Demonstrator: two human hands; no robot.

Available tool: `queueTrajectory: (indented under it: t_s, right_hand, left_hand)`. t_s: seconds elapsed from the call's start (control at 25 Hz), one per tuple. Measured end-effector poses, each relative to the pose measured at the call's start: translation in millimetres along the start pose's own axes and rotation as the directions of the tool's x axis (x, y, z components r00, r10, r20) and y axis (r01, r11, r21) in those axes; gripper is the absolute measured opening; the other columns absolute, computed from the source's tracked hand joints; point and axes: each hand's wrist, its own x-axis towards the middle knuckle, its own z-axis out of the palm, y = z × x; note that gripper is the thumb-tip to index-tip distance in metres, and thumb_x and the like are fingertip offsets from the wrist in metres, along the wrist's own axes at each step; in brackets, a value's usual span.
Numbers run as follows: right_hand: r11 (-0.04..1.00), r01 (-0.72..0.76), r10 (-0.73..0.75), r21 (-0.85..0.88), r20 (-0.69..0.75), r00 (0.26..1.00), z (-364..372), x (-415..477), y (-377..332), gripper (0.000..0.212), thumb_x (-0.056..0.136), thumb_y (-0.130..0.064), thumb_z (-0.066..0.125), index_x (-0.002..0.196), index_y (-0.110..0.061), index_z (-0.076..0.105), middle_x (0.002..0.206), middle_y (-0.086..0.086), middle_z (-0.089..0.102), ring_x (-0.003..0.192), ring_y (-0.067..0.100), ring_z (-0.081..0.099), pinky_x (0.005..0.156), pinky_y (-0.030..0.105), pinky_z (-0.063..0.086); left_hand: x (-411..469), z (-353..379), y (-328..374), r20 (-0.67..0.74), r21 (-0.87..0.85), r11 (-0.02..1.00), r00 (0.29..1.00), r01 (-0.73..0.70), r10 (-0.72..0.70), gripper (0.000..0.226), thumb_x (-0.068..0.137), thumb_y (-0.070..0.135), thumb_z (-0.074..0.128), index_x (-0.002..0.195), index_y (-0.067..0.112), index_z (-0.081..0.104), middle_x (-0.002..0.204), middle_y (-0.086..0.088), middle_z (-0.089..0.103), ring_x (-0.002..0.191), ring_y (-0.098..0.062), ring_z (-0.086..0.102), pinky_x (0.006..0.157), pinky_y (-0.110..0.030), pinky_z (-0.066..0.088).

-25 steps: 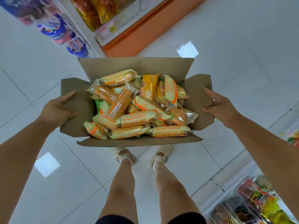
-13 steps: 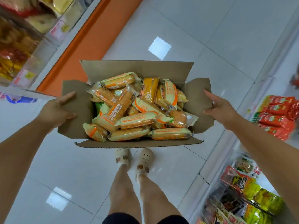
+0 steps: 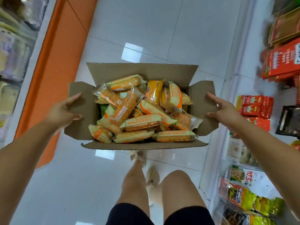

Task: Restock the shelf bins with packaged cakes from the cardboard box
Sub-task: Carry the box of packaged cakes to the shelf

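I carry an open cardboard box (image 3: 142,70) at waist height in front of me, its flaps folded outward. Several packaged cakes (image 3: 141,122) in yellow and orange wrappers fill it in a loose heap. My left hand (image 3: 63,111) grips the left side flap, with thumb and index finger on top and the other fingers hidden behind it. My right hand (image 3: 225,111) grips the right side flap the same way. My legs and feet show below the box.
I stand in an aisle on a white tiled floor (image 3: 162,30). A blurred shelf (image 3: 14,46) with an orange base (image 3: 53,62) runs along the left. A white shelf on the right holds red packets (image 3: 282,62) and green-yellow snack bags (image 3: 253,200).
The view has swung round: the orange-based shelf moved to the left edge and the right shelf with red packets came into view. My feet have stepped. Both hands keep their hold on the box.
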Motion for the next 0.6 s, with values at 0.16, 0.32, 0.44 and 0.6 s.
queueTrajectory:
  t_s: [0.16,0.32,0.44,0.6]
  right_hand:
    - [0.999,-0.023,0.024,0.044,-0.023,0.999,-49,62,-40,0.080,0.083,0.011,0.065,0.140,-0.041,0.045,0.141,-0.001,0.048,0.118,0.022,0.056,0.085,0.028,0.055]
    - [0.993,-0.024,0.025,0.114,-0.013,1.000,-107,141,-96,0.078,0.084,0.013,0.062,0.140,-0.038,0.046,0.139,-0.001,0.050,0.110,0.019,0.060,0.072,0.018,0.057]
    - [0.990,-0.027,0.030,0.141,-0.014,0.999,-152,199,-148,0.077,0.084,0.014,0.061,0.141,-0.037,0.045,0.131,-0.005,0.053,0.097,0.006,0.061,0.071,0.019,0.055]
    - [0.985,-0.019,0.023,0.171,-0.024,0.999,-212,276,-220,0.078,0.084,0.015,0.060,0.140,-0.038,0.046,0.130,-0.008,0.052,0.099,0.004,0.060,0.067,0.013,0.055]
  left_hand:
    - [66,0,103,0.021,0.024,0.999,1.000,-0.021,0.020,0.080,0.082,-0.012,0.068,0.144,0.035,0.045,0.142,-0.003,0.051,0.107,-0.018,0.052,0.096,-0.034,0.045]
    - [131,3,207,0.021,0.054,0.998,1.000,-0.015,0.014,0.081,0.082,-0.010,0.068,0.143,0.037,0.044,0.142,-0.007,0.050,0.104,-0.021,0.052,0.096,-0.040,0.048]
    - [178,8,281,0.002,0.070,0.997,1.000,-0.028,0.028,0.082,0.080,-0.012,0.070,0.141,0.039,0.046,0.131,-0.005,0.056,0.103,-0.019,0.055,0.097,-0.036,0.046]
    - [245,6,383,-0.001,0.052,0.998,0.999,-0.039,0.039,0.083,0.079,-0.012,0.071,0.124,0.053,0.044,0.124,0.003,0.055,0.105,-0.016,0.055,0.097,-0.030,0.042]
